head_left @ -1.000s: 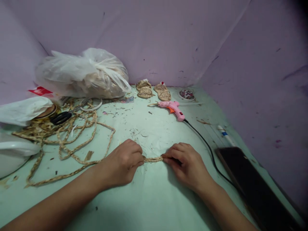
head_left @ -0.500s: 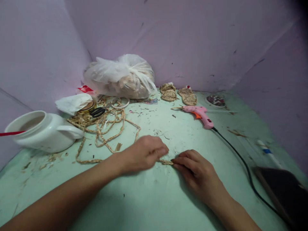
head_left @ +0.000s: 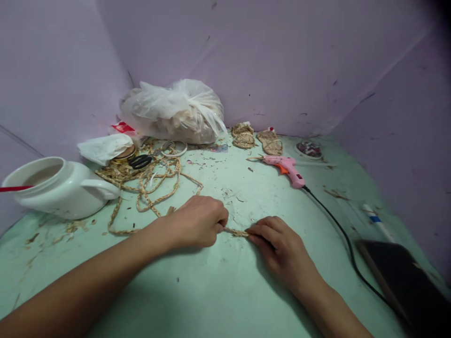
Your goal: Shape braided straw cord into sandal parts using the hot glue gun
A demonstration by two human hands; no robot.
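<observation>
A short stretch of braided straw cord (head_left: 238,233) runs between my two hands, low over the green table. My left hand (head_left: 200,220) is closed on the cord, its thumb and fingers pinching it. At the other end, the fingertips of my right hand (head_left: 278,244) pinch the cord, which looks doubled there. The cord's long remainder lies in loose loops on the table, left of and beyond my left hand. Beyond my right hand rests a pink hot glue gun (head_left: 287,169), its nozzle pointing left.
A white jug (head_left: 77,192) with a red stick stands at left. Black-handled scissors (head_left: 141,162) and a white ring (head_left: 176,148) lie near a tied plastic bag (head_left: 176,112). Two small straw slippers (head_left: 244,136) sit by the wall. A black cable (head_left: 347,239) and dark flat object (head_left: 398,277) are at right.
My left hand has closed its fingers around the cord and shifted slightly left. The right hand keeps its pinch. The whole view has shifted a little.
</observation>
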